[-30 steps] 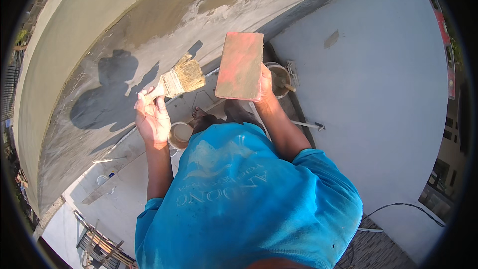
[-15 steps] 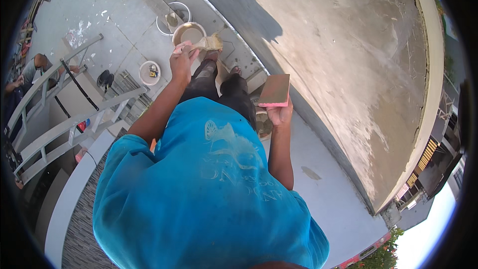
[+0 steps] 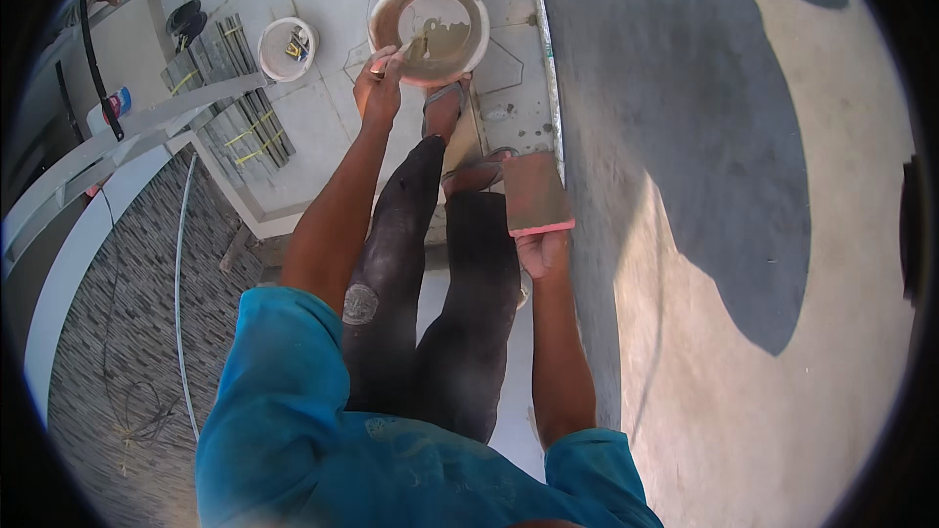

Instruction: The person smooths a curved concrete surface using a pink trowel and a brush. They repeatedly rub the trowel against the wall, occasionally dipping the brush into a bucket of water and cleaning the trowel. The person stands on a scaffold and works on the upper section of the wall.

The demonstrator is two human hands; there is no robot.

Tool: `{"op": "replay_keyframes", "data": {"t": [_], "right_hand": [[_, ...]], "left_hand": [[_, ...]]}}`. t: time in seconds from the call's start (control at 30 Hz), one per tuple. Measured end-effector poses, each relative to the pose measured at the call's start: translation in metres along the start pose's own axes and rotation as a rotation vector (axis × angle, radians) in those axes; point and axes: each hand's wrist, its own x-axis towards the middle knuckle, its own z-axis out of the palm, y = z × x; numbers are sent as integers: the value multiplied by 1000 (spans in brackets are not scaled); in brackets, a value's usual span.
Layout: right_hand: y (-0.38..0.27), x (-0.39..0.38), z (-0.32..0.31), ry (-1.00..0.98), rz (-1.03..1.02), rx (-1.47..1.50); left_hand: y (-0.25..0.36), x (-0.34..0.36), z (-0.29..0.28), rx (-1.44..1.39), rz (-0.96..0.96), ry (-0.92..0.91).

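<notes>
Pink-edged block [image 3: 538, 198] in our right hand [image 3: 543, 252], brush [image 3: 418, 44] at the bucket [image 3: 386, 20] in our left hand [image 3: 379, 88].

In the head view, we see that the brush, held clear of the bucket's mouth half a second ago, has come in over the rim toward the murky liquid [image 3: 460, 39]; we judge this to be wetting the bristles, though we cannot tell how deep they reach. Our left fingers pinch its handle at the bucket's near-left rim. Our right hand grips the block by its near edge, fingers mostly hidden beneath; the block sits just ahead of that hand, coated face up, near the wall [image 3: 685, 381] and apart from the bucket.
</notes>
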Motion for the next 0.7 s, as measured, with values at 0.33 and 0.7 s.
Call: {"op": "replay_keyframes", "data": {"t": [0.33, 0.7], "right_hand": [[37, 171, 38, -71, 165, -166], [58, 317, 94, 168, 186, -552]], "left_hand": [[-85, 108, 88, 457, 434, 12], [-12, 5, -1, 53, 402, -206]]}}
